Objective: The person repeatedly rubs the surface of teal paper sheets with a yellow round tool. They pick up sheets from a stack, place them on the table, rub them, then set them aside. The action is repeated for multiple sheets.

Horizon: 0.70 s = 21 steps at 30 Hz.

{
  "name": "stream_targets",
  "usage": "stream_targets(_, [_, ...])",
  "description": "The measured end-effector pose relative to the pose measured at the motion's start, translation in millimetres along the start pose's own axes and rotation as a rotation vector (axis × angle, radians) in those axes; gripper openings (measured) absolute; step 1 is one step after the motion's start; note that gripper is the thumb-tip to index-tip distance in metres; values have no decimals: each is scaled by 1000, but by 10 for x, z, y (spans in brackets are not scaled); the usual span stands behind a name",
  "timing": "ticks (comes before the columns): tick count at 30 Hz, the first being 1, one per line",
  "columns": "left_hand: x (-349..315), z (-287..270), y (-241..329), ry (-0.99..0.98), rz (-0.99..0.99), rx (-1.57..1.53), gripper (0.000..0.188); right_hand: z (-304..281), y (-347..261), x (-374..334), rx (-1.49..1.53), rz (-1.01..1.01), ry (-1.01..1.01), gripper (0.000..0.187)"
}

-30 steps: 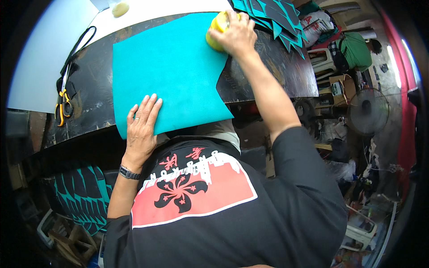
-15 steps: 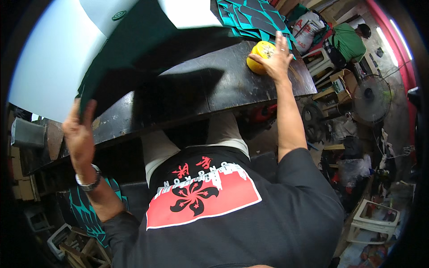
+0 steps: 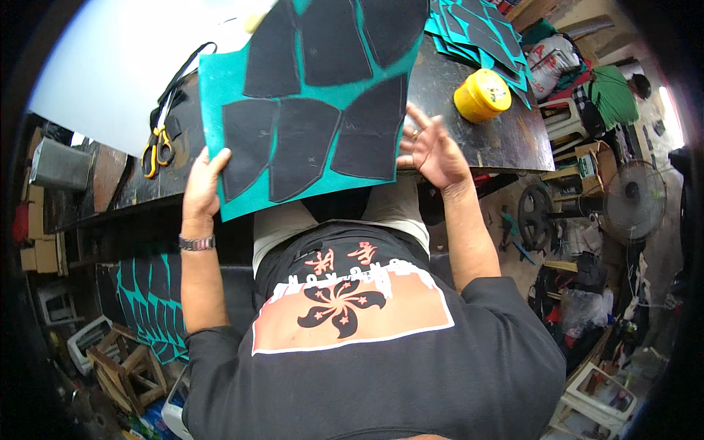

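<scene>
My left hand (image 3: 201,185) pinches the lower left edge of a teal sheet (image 3: 213,95) with its thumb on top. Several curved black panels with pale outlines cover the sheet's face, and the sheet overhangs the table's front edge. Beside its right edge, my right hand (image 3: 438,155) is open, palm up with fingers apart; the fingertips are close to the edge, and whether they touch it I cannot tell. A yellow round tub (image 3: 482,96) stands on the table to the right of that hand. Scissors (image 3: 158,152) with yellow and black handles lie left of the sheet.
A pile of similar teal and black pieces (image 3: 480,33) lies at the table's back right. White sheeting (image 3: 95,81) covers the far left of the dark table (image 3: 506,139). More teal and black pieces (image 3: 150,308) sit low at left. A fan (image 3: 634,196) stands at right.
The lifted dark sheet has turned its teal-and-black face toward me. My right hand has left the yellow tub and come down to the sheet's right edge. The scissors now show.
</scene>
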<state>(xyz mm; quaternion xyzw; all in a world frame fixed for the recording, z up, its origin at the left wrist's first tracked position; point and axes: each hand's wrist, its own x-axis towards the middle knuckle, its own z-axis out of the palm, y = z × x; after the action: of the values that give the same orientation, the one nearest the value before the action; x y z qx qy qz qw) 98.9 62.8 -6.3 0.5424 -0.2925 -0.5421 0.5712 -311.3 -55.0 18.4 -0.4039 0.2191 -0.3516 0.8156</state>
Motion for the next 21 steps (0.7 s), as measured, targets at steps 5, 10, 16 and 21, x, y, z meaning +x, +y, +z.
stream_targets(5, [-29, -98, -203, -74, 6, -44, 39, 73, 195, 25, -88, 162, 156, 72])
stream_targets(10, [-26, -69, -220, -63, 60, -50, 39, 79, 236, 1, -171, 79, 94, 86])
stream_targets(16, [-152, 116, -313, -48, 91, -212, 40, 431, 703, -191, 453, -24, -73, 101])
stream_targets(21, [-318, 682, -544, -47, 101, -373, 39, 675, 912, -312, 35, -23, 158, 67])
